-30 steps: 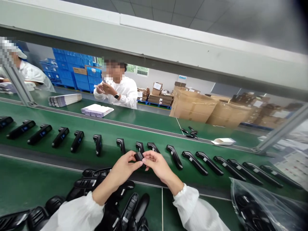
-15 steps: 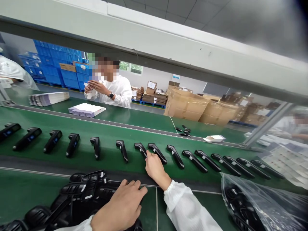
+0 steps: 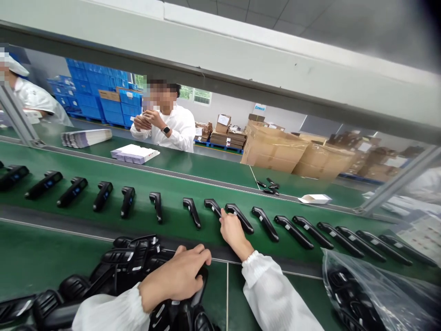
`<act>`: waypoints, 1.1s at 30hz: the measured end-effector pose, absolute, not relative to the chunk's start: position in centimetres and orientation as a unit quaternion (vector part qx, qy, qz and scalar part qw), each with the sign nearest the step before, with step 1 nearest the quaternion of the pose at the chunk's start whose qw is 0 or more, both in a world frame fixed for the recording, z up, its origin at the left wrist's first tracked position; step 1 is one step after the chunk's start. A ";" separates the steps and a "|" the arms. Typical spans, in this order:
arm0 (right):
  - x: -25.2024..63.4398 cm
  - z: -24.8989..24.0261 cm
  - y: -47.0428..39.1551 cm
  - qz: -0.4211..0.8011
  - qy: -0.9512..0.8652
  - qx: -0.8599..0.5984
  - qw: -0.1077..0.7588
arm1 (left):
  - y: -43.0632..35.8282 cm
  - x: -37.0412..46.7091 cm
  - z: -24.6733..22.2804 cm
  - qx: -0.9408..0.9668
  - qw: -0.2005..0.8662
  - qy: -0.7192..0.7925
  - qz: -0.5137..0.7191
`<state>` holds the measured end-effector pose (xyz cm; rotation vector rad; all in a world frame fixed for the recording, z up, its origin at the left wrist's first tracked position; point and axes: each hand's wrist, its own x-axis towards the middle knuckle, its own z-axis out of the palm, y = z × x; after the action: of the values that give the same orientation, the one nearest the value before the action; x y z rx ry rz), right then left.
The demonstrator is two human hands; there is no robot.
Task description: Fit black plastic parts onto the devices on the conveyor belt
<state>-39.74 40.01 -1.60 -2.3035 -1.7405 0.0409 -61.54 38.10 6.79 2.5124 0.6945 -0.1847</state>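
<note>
Head view, clear bag, black parts inside

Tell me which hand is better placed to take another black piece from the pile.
Left, most likely. The left hand is right over the pile, while the right hand is farther off, its fingers at a black device in the row.

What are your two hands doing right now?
Left hand: half open over the pile of black parts; grip can't be told.
Right hand: fingers at a black device in the row; grip unclear.
</note>
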 end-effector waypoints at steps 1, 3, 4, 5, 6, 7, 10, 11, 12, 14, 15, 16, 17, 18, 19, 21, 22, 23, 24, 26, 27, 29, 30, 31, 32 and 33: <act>-39.7 -1.6 40.1 0.007 -0.600 -0.789 0.131 | 38.0 -61.6 6.9 0.931 0.266 0.237 -0.080; -39.7 -1.6 40.1 -0.023 -0.597 -0.788 0.150 | 37.8 -61.9 6.9 0.936 0.264 0.207 -0.103; -39.7 -1.5 40.1 -0.042 -0.591 -0.788 0.167 | 37.7 -61.9 6.8 0.940 0.254 0.201 -0.106; -39.7 -1.4 40.0 -0.059 -0.585 -0.787 0.188 | 37.5 -62.0 6.6 0.944 0.242 0.200 -0.101; -39.6 -1.2 39.8 -0.071 -0.579 -0.784 0.212 | 37.4 -62.0 6.3 0.948 0.229 0.203 -0.091; -39.5 -0.8 39.6 -0.072 -0.581 -0.775 0.239 | 37.3 -62.0 6.0 0.951 0.218 0.207 -0.078; -39.1 1.3 38.5 0.011 -0.643 -0.704 0.301 | 37.5 -61.7 5.0 0.951 0.209 0.223 -0.055; -39.1 2.2 37.9 0.056 -0.676 -0.669 0.304 | 37.7 -61.6 4.9 0.947 0.212 0.235 -0.049; -39.2 3.1 37.3 0.102 -0.709 -0.633 0.295 | 38.1 -61.6 4.8 0.943 0.219 0.249 -0.036; -39.8 4.6 36.0 0.175 -0.762 -0.569 0.253 | 39.3 -61.7 5.2 0.931 0.239 0.277 0.003; -40.4 5.1 35.3 0.199 -0.781 -0.545 0.230 | 40.0 -62.0 5.5 0.924 0.243 0.294 0.027; -41.0 5.3 34.7 0.213 -0.797 -0.525 0.209 | 40.7 -62.3 6.0 0.918 0.240 0.311 0.049; -41.7 5.3 34.2 0.216 -0.809 -0.512 0.190 | 41.3 -62.7 6.5 0.915 0.227 0.328 0.065; -42.4 5.0 33.8 0.207 -0.819 -0.506 0.174 | 41.8 -63.1 7.0 0.913 0.210 0.341 0.071; -43.1 4.7 33.5 0.187 -0.827 -0.506 0.159 | 42.1 -63.6 7.5 0.914 0.195 0.349 0.063; -44.0 3.9 33.2 0.144 -0.836 -0.512 0.132 | 42.2 -64.3 8.3 0.922 0.182 0.342 0.015; -44.3 3.5 33.2 0.128 -0.840 -0.513 0.125 | 42.0 -64.4 8.5 0.926 0.181 0.332 -0.018; -44.5 3.3 33.2 0.122 -0.843 -0.509 0.122 | 41.7 -64.5 8.6 0.928 0.180 0.322 -0.051; -44.4 3.3 33.1 0.125 -0.846 -0.503 0.123 | 41.3 -64.4 8.6 0.930 0.176 0.313 -0.077; -44.0 3.5 33.1 0.150 -0.843 -0.500 0.133 | 40.5 -64.0 8.3 0.933 0.163 0.303 -0.105; -43.7 3.6 33.1 0.167 -0.835 -0.506 0.139 | 40.3 -63.8 8.1 0.934 0.157 0.301 -0.110; -42.8 3.9 33.1 0.209 -0.811 -0.526 0.149 | 40.0 -63.4 7.7 0.937 0.148 0.297 -0.111; -42.2 3.9 33.1 0.232 -0.796 -0.536 0.160 | 40.0 -63.3 7.6 0.938 0.145 0.294 -0.109; -41.6 3.7 33.3 0.253 -0.777 -0.548 0.179 | 40.1 -63.3 7.5 0.940 0.143 0.290 -0.106; -40.9 3.5 33.5 0.268 -0.754 -0.563 0.206 | 40.2 -63.3 7.4 0.943 0.142 0.283 -0.101; -40.2 3.1 33.8 0.273 -0.727 -0.584 0.238 | 40.3 -63.4 7.3 0.946 0.139 0.278 -0.093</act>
<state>-40.17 33.83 3.13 -1.5984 -1.9908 0.7471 -63.36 40.25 7.28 2.7345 0.8022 -0.2688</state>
